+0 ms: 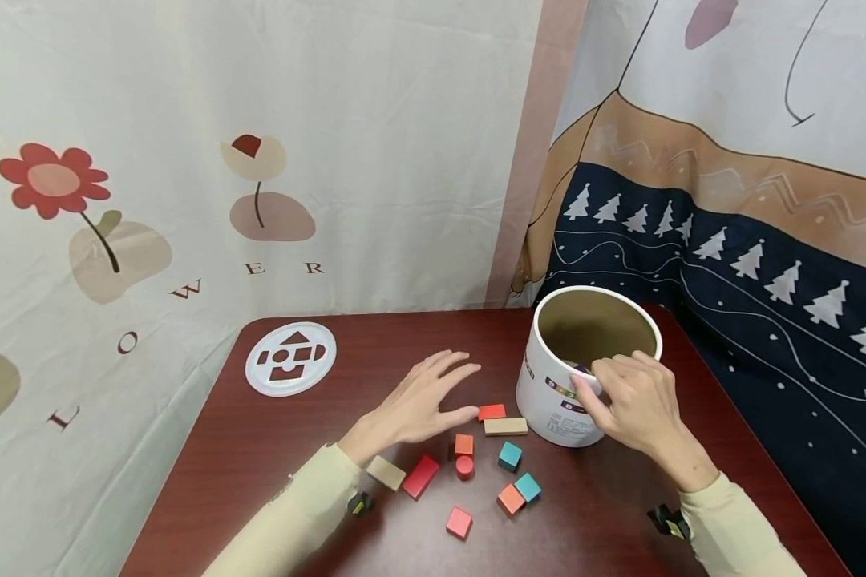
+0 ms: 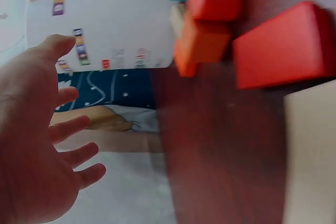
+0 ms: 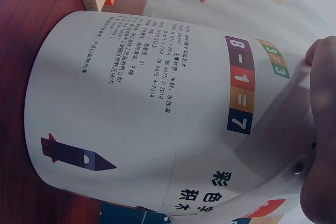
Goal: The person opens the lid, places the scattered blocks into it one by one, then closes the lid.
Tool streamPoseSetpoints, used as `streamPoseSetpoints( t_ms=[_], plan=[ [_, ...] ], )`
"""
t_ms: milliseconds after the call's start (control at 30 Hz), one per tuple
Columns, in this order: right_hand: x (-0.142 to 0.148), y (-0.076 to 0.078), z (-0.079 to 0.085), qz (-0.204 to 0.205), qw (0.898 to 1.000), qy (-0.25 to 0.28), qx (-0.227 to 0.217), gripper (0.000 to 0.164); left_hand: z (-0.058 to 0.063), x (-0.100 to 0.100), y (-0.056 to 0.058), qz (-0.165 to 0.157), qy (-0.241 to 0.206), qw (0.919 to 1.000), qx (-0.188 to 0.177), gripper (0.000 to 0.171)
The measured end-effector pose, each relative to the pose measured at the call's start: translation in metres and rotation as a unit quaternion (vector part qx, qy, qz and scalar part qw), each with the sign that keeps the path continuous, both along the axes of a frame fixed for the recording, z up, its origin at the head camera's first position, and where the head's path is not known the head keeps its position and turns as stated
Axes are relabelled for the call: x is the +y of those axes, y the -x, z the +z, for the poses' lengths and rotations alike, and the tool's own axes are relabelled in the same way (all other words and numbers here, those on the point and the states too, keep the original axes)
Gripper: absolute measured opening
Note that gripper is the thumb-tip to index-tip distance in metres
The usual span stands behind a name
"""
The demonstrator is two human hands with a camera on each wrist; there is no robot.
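My right hand [image 1: 638, 405] grips the near rim of a white cylindrical bucket [image 1: 552, 405], with the thumb outside the wall. The bucket stands upright at the table's right side; its printed wall [image 3: 136, 93] fills much of the right wrist view. A sliver of something dark shows just inside the rim; the rest of the contents is hidden. To the bucket's left, my left hand [image 1: 422, 401] hovers with spread fingers, holding nothing. Below and beside it lie a red rectangular block [image 1: 420, 478], a tan block [image 1: 386, 474], an orange block [image 1: 464, 445] and a red round block [image 1: 465, 467].
Nearer the front lie a pink block [image 1: 459, 522], an orange cube [image 1: 510, 499] and teal blocks [image 1: 509, 456]. A long tan block [image 1: 506, 426] and a red block [image 1: 491, 412] lie beside the bucket. At the back left is a white disc [image 1: 325, 369] with shaped openings.
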State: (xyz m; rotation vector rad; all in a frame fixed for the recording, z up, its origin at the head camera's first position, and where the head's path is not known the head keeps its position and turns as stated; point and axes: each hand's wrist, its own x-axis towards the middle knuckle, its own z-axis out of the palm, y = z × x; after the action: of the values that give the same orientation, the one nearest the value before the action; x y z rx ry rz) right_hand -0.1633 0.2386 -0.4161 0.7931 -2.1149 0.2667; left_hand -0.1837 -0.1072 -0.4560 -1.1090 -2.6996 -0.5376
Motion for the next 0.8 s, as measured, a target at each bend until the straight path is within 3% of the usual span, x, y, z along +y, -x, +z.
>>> streamPoseSetpoints(
  t_ms=[467, 800],
  plan=[
    [0.000, 0.000, 0.000, -0.001, 1.000, 0.002, -0.001, 0.048, -0.028, 0.010, -0.027, 0.043, 0.081, 0.9944, -0.052, 0.058],
    [-0.001, -0.001, 0.000, -0.004, 1.000, 0.002, -0.006, 0.048, -0.038, 0.027, -0.035, 0.096, 0.100, 0.9846, -0.107, 0.043]
  ],
)
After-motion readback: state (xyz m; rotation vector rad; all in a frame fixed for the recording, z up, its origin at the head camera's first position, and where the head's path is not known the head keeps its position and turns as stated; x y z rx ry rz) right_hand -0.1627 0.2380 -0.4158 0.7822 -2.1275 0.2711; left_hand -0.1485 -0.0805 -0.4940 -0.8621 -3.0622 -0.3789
